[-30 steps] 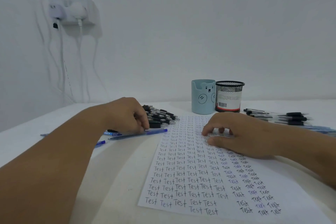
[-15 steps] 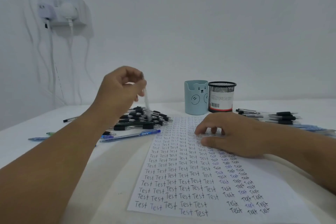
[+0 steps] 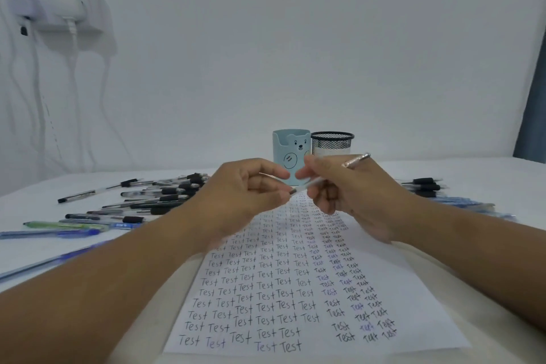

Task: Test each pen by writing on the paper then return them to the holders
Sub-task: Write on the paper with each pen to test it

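Observation:
Above the far end of the paper (image 3: 316, 275) both hands meet around one clear pen (image 3: 356, 160). My right hand (image 3: 357, 201) grips the barrel, and the pen's back end sticks up to the right past the knuckles. My left hand (image 3: 242, 186) pinches the pen's dark front end between thumb and fingertips. The sheet is covered with rows of the word "Test" in black and blue. Behind the hands stand a light blue bear holder (image 3: 291, 148) and a black mesh holder (image 3: 332, 142); no pens show above their rims.
A heap of black-grip pens (image 3: 165, 198) lies left of the paper, with blue and green pens (image 3: 59, 232) nearer the left edge. More black and blue pens (image 3: 425, 185) lie to the right. A wall socket with cables (image 3: 59, 6) hangs at upper left.
My left hand carried a pen from above the left heap to the middle. My right hand lifted off the paper and took hold of the pen's barrel.

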A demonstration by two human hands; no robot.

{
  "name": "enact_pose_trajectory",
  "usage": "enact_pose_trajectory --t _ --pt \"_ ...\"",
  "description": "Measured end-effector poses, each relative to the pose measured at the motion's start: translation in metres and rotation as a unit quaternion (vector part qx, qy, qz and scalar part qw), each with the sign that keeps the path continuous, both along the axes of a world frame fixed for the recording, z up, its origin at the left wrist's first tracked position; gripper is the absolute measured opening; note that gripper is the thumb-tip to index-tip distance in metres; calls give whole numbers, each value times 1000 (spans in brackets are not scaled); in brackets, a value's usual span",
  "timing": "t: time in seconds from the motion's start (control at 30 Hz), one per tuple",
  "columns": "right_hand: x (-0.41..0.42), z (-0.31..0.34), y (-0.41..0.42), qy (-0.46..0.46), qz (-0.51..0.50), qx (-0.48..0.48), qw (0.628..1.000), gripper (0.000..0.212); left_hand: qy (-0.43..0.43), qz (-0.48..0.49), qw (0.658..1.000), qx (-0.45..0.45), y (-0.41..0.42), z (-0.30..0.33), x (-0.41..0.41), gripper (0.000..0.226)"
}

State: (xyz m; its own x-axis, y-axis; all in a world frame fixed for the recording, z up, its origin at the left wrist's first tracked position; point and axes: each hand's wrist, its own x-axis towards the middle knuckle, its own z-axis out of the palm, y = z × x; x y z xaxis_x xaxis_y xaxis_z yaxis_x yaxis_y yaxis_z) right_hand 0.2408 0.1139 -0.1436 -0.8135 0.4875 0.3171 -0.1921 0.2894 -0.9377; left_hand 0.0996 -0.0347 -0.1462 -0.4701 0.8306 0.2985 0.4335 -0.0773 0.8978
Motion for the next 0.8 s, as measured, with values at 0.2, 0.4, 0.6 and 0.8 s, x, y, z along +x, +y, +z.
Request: enact_pose_trajectory --t 0.2,0.4,0.6,0.8 --pt "9 8 23 -21 -47 -58 997 30 235 20 962 -137 -5 -8 -11 22" --pt "12 -3 30 -77 -50 -27 995 27 299 9 936 -187 -1 -8 -19 15" --pt "13 -8 25 -119 -78 100 985 47 301 13 933 -195 -1 -10 -22 13" --pt "10 -11 27 -150 -100 205 962 46 307 9 932 -192 0 -9 -23 13"
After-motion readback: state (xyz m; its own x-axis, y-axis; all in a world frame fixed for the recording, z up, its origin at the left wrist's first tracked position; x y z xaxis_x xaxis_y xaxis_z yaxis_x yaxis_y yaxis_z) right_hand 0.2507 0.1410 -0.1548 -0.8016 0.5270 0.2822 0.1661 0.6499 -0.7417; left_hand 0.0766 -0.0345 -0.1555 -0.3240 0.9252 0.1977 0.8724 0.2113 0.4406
